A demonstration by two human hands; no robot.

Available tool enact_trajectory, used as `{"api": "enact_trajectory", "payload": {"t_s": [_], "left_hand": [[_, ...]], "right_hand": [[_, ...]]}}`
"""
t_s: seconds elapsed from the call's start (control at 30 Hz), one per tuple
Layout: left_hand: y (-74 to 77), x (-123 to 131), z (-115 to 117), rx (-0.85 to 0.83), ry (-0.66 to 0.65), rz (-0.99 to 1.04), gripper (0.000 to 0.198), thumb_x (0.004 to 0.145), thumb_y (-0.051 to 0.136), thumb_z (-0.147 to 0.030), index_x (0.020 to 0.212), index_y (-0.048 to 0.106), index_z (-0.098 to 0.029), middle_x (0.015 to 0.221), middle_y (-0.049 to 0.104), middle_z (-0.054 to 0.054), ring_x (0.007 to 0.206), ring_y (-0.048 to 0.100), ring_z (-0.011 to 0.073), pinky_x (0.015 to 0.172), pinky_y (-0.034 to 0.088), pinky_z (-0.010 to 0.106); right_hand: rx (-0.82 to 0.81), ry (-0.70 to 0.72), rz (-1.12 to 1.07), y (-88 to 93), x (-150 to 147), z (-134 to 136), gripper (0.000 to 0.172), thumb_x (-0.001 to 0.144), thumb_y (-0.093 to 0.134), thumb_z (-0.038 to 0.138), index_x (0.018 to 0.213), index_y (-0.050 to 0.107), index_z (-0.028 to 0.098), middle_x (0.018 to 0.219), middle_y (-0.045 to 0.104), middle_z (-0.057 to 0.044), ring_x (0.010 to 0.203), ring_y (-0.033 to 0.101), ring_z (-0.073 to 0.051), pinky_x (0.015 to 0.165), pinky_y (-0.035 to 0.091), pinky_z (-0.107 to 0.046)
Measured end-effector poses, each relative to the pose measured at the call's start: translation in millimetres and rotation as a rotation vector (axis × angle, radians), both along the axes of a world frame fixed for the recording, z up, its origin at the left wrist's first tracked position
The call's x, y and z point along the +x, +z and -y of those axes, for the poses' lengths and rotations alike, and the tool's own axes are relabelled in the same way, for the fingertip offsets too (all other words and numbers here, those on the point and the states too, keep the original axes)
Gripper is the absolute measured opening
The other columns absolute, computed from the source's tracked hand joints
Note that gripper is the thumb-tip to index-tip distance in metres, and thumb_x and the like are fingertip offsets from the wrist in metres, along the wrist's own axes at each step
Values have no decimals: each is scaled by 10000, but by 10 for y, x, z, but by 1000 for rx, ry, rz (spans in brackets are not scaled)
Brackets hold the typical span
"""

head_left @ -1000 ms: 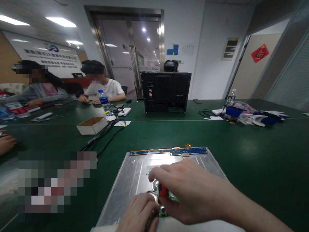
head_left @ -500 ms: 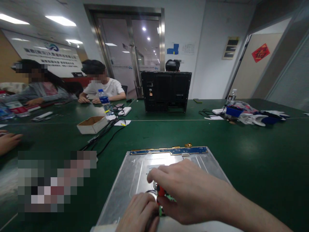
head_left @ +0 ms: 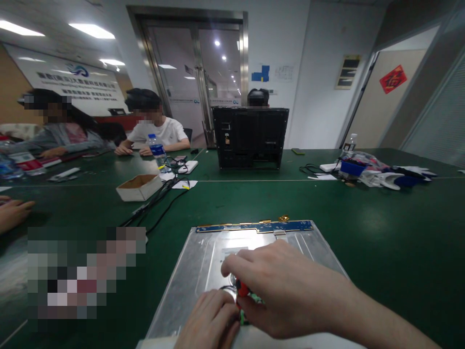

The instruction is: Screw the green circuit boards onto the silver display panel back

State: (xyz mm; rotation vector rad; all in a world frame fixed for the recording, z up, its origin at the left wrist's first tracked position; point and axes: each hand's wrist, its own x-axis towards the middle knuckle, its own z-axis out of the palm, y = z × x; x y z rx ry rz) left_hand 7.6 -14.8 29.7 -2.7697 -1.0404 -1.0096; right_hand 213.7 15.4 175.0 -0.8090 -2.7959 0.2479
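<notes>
A silver metal display panel (head_left: 174,295) lies on the green table in front of me, with a narrow blue circuit strip (head_left: 290,226) along its far edge. My right hand (head_left: 286,286) is closed around the red-orange handle of a screwdriver (head_left: 242,289), held over the panel's near part. Its tip is hidden. Low beside it, my left hand (head_left: 209,320) rests at the panel with curled fingers; what they grip, if anything, is hidden. Part of a green circuit board (head_left: 258,299) shows under my right hand, next to dark wires (head_left: 228,288).
Left of the panel are black cables (head_left: 158,196) and an open white box (head_left: 140,188). A black monitor back (head_left: 250,138) stands opposite. Plastic bags and gloves (head_left: 385,174) lie far right. Other people sit at the left and behind the monitor; a co-worker's hand (head_left: 14,213) shows at the left edge.
My hands and the panel stay almost in place; the screwdriver handle looks slightly turned in my right hand. Across the table, the person in white has shifted slightly.
</notes>
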Motion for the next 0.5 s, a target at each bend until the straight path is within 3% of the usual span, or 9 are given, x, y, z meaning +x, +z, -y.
{"api": "enact_trajectory", "payload": {"t_s": [0.2, 0.5], "left_hand": [[34, 7, 6, 24, 5, -5, 107, 872, 516, -163, 948, 556, -227, 862, 658, 36, 772, 665, 178, 673, 575, 251], [-44, -18, 8, 48, 32, 28, 92, 882, 494, -170, 926, 552, -227, 844, 650, 42, 768, 661, 185, 658, 566, 253]], "right_hand": [[6, -21, 19, -4, -16, 15, 130, 864, 534, 237, 984, 524, 188, 846, 672, -21, 623, 554, -139, 470, 208, -275], [64, -34, -3, -17, -33, 13, 113, 897, 561, 301, 937, 531, 199, 788, 661, 1, 576, 504, -123, 463, 177, -277]]}}
